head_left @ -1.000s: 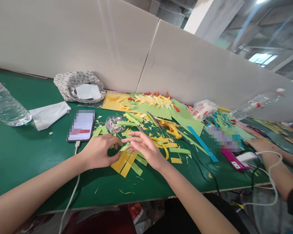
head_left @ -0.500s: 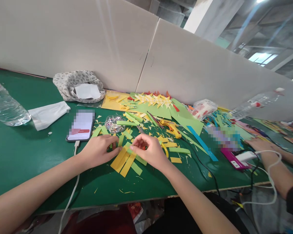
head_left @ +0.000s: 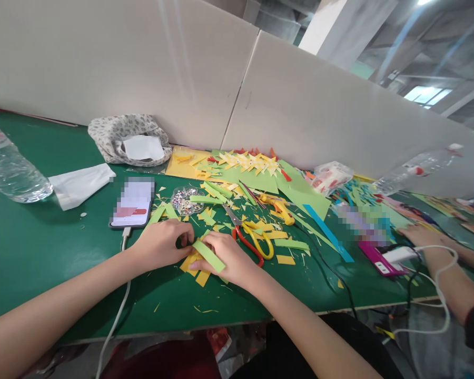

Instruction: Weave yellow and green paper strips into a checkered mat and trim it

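My left hand (head_left: 166,243) is closed, its thumb and forefinger curled in a pinch at the upper left end of a light green paper strip (head_left: 210,257). The strip slants across the fingers of my right hand (head_left: 227,259). Beneath them, yellow paper strips (head_left: 202,278) lie side by side, with my right fingers closed on them; the fingertips are partly hidden. Just beyond my right hand lie scissors (head_left: 254,240) with red and yellow handles. Green and yellow paper scraps (head_left: 207,217) surround the hands.
A phone (head_left: 131,202) on a cable lies left, near a water bottle (head_left: 13,167). Behind are a clear bead box (head_left: 186,201), a yellow glue gun (head_left: 282,210) and a woven paper piece (head_left: 248,162). At right are a magenta power strip (head_left: 379,259) and another person's arm (head_left: 444,263).
My right hand has moved down and slightly left over the yellow strips. A green strip now slants across its fingers, and the scissors behind it show more fully.
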Demonstrator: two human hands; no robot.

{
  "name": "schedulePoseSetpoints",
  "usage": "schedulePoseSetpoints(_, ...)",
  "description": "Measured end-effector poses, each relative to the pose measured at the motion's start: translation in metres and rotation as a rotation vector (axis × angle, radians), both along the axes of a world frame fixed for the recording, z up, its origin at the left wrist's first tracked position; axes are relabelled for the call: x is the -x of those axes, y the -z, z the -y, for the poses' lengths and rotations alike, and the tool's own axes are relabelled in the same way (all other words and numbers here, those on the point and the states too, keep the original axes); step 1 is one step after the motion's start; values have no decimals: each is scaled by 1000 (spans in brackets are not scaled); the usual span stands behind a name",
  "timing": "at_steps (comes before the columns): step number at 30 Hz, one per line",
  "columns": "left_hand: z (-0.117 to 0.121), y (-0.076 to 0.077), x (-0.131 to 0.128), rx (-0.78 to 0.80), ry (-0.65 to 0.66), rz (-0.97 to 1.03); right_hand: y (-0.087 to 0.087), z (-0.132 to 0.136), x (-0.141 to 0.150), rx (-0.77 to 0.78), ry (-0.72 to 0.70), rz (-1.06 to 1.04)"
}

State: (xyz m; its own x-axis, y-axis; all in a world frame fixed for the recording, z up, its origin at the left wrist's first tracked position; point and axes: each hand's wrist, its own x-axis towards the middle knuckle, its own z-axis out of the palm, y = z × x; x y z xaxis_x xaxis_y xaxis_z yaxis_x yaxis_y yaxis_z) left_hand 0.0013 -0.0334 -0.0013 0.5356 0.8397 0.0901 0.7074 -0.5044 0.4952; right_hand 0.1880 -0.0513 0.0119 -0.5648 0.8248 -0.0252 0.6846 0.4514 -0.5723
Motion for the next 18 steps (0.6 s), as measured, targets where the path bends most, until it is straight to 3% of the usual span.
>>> schedulePoseSetpoints(14, -1, -1, -1, 14, 6, -7, -3, -3, -6, 61, 14, -108)
schedulePoseSetpoints(18, -1, 0, 0, 0, 6, -12, 0, -4, -8, 131, 103, -171)
